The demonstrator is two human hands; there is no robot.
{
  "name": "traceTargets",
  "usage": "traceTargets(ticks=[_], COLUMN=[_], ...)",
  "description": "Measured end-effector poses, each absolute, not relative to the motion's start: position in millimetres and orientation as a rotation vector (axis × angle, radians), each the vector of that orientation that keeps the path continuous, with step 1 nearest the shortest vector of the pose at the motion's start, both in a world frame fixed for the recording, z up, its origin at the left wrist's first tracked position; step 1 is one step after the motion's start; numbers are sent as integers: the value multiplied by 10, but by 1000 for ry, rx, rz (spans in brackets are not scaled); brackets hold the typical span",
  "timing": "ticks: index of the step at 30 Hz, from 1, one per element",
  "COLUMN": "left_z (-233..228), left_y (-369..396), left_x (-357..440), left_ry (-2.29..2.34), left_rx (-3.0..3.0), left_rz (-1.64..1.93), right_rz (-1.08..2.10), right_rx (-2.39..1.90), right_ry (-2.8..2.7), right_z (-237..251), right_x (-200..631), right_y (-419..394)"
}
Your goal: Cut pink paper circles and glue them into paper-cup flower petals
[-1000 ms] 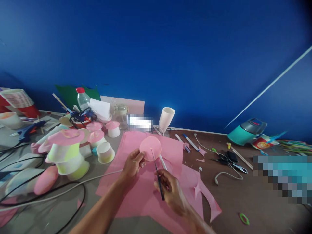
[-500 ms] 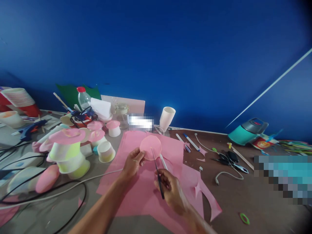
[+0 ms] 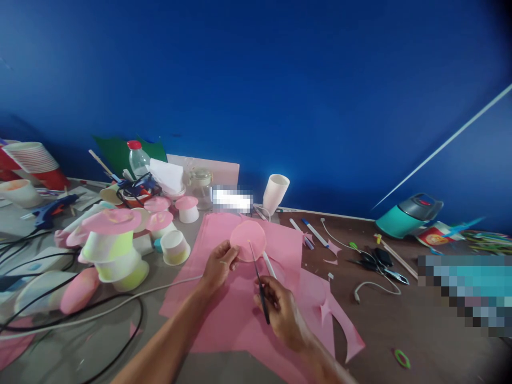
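Note:
My left hand [image 3: 218, 261] pinches the lower left edge of a pink paper circle [image 3: 247, 237] between thumb and fingers. In my right hand [image 3: 282, 309] is a pair of black-handled scissors [image 3: 262, 296]. Their thin blade points up and lies over the middle of the circle, near its centre mark; whether it cuts into the paper I cannot tell. Stacked pink paper sheets [image 3: 224, 325] lie flat under both hands. A white marker [image 3: 269, 264] rests on the sheets, just beyond my right fingers. Pink offcuts [image 3: 325, 311] lie to the right.
Paper cups with pink tops [image 3: 112, 221], a small cup [image 3: 175, 248] and a glue gun [image 3: 50, 213] stand or lie on the left. A tall white cup [image 3: 276, 192] is by the blue wall. Cables [image 3: 140, 298] cross the left side; more scissors [image 3: 370, 260] lie right.

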State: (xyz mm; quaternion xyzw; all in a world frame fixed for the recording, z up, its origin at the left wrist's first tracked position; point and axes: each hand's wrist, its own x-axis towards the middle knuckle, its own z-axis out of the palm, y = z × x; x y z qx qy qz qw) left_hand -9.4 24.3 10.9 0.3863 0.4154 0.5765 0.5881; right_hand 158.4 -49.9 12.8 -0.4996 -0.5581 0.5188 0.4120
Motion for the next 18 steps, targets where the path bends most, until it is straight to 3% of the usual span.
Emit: traceTargets(ticks=[18], left_z=[110], left_y=[263], left_x=[-126], left_ry=[988], left_rx=[940], left_rz=[1336], right_rz=[1223], right_rx=[-1262], right_ry=[-1513], right_z=[18], right_x=[1622], right_y=[-452])
